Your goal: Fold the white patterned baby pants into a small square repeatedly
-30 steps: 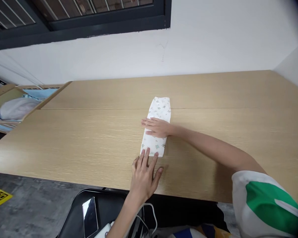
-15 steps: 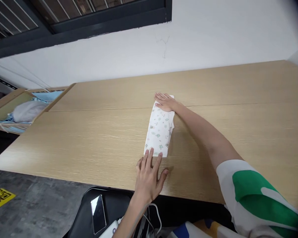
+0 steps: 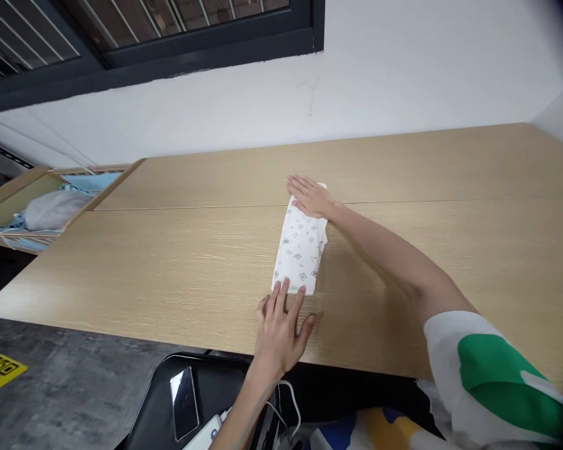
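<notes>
A white cloth [image 3: 298, 250] with a small printed pattern lies folded into a long narrow strip on the wooden table. Across its far end my right hand [image 3: 311, 197] rests flat, fingers stretched toward the left and held close together. My left hand [image 3: 281, 331] is at the near end, fingers spread, with the fingertips touching the cloth's near edge and the thumb out to the right. Some layers stick out along the cloth's right side. The far end is partly hidden under my right hand.
The light wooden table [image 3: 178, 269] has a seam running across it. At left stands a wooden crate [image 3: 122, 181] holding a pale bundle [image 3: 56, 209]. A phone [image 3: 184, 403] lies on a black chair [image 3: 154, 387] below the table's near edge, beside a white device [image 3: 206, 433] with cables.
My right hand has slid slightly to the left and nearer on the cloth's far end. My left hand stays at the near edge. The view has shifted slightly.
</notes>
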### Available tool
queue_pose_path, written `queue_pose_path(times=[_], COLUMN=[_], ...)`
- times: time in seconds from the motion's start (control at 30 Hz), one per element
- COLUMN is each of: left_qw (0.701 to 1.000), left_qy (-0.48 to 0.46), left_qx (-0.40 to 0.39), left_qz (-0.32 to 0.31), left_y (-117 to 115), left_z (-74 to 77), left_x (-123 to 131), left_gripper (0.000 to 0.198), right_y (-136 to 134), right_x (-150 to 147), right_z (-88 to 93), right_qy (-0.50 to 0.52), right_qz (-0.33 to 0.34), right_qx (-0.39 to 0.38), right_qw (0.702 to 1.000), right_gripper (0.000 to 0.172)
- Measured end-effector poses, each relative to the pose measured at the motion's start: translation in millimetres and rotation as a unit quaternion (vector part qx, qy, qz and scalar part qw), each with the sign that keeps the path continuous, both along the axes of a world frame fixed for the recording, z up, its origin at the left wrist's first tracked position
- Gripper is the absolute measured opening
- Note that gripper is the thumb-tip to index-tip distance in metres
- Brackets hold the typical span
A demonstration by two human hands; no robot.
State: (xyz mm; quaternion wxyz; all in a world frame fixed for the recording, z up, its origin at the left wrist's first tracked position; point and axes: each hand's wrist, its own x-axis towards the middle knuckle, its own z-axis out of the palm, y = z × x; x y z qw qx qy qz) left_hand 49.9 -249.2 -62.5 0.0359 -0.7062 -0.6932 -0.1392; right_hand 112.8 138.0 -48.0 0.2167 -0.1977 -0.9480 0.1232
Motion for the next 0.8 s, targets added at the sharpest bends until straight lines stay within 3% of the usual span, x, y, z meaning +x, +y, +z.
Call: queue_pose_path(times=[0.17, 0.27, 0.4, 0.6, 0.67, 0.73, 0.8], left_qw=[1.000, 0.999, 0.994, 0.965, 0.955, 0.943, 0.927], left_qy=[-0.018, -0.041, -0.082, -0.126, -0.129, -0.139, -0.169], left_qx=[0.004, 0.014, 0.026, 0.022, 0.033, 0.053, 0.069], left_qz=[-0.004, -0.007, -0.073, -0.229, -0.265, -0.299, -0.327], left_y=[1.5, 0.4, -9.3, -34.2, -40.7, -45.8, -49.8], left_z=[2.7, 7.2, 16.4, 20.0, 15.9, 13.3, 15.4], left_x=[1.3, 0.3, -3.9, -2.5, 0.9, 5.3, 10.4], left_gripper=[0.054, 0.049, 0.042, 0.038, 0.028, 0.032, 0.037], right_y=[-95.9, -154.3, -216.9, -287.6, -304.6, -318.0, -328.2], right_x=[34.2, 67.5, 116.3, 173.0, 184.5, 193.0, 199.6], right_z=[15.8, 17.6, 15.9, 5.6, 1.7, 0.8, 4.7], right_qy=[-0.007, -0.026, -0.061, -0.063, -0.080, -0.104, -0.127], right_qz=[0.043, 0.116, 0.182, 0.170, 0.166, 0.163, 0.164], right_qx=[0.035, 0.005, -0.011, 0.038, 0.070, 0.087, 0.084], right_qw=[0.998, 0.993, 0.981, 0.983, 0.980, 0.977, 0.975], right_gripper=[0.051, 0.037, 0.029, 0.054, 0.041, 0.023, 0.016])
